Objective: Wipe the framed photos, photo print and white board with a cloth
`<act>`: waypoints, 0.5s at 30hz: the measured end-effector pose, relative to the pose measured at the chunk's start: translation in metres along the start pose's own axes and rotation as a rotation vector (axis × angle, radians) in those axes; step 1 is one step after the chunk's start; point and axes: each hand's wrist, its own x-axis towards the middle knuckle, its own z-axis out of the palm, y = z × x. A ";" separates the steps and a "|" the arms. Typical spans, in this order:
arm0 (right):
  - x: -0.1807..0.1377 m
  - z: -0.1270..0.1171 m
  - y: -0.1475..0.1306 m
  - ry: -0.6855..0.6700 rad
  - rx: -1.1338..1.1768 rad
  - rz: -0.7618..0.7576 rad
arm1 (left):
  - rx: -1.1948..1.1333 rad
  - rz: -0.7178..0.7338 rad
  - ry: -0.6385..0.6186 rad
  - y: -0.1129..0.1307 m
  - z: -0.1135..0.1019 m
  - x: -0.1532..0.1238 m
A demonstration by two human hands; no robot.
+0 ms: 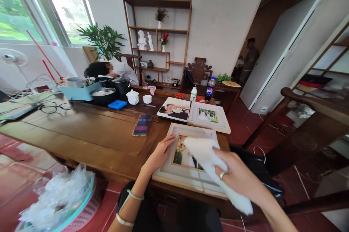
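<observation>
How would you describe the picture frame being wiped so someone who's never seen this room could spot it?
Start at the long wooden table and go to its near right corner, by the person's hands. The picture frame lies flat there, pale wood around a colour photo. Unlike the two pictures farther back, the left hand rests on it and the right hand presses a white cloth over it.

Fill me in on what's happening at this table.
A person sits at the corner of a wooden table with a framed photo lying flat in front of them. The left hand rests on the frame's left edge, while the right hand holds a white cloth over the glass. Two more framed pictures lie further up the table, beside a phone. Another person leans low over the far end, near pots and a teapot.
</observation>
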 end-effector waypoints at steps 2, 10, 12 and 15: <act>0.021 -0.006 0.016 0.142 -0.075 -0.047 | -0.002 0.000 0.000 0.000 0.000 0.000; 0.078 0.048 0.052 0.037 -0.441 -0.160 | -0.002 0.000 -0.014 -0.001 0.000 0.000; 0.070 0.061 0.047 -0.063 -0.449 -0.107 | -0.004 0.003 -0.010 -0.001 0.000 0.000; 0.045 0.063 0.021 -0.172 -0.424 -0.069 | 0.001 0.011 -0.013 -0.002 0.000 0.000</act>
